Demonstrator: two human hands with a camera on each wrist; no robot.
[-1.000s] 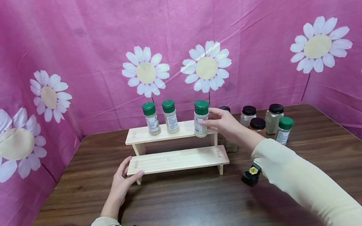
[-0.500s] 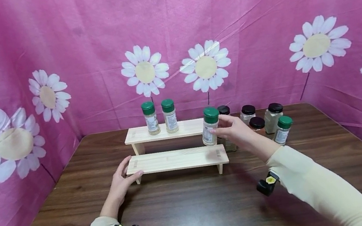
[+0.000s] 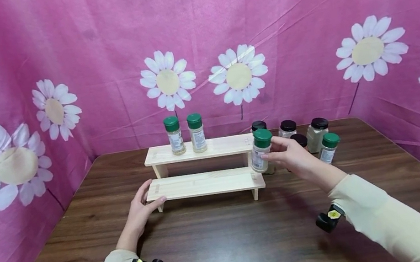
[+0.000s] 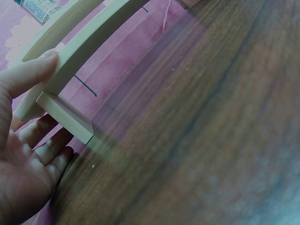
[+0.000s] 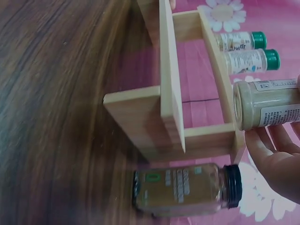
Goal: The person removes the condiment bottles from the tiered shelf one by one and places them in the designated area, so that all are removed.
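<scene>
My right hand holds a green-capped spice jar by its side, slightly tilted, at the right end of the two-tier wooden rack. In the right wrist view the held jar's base is off the shelf and pale contents show through the wall. With its thumb on the lower tier and its fingers around the end, my left hand grips the rack at the left. Two more green-capped spice jars, the left one and its neighbour, stand upright on the upper tier.
Right of the rack stand several black-lidded jars, including a square-sided one and a brown-filled one close beside the rack. Another green-capped jar stands at their right. A pink flowered cloth hangs behind the brown wooden table.
My right hand has carried the green-capped spice jar from over the upper tier's right end, rightward and down, to the rack's right edge. The left hand stays put.
</scene>
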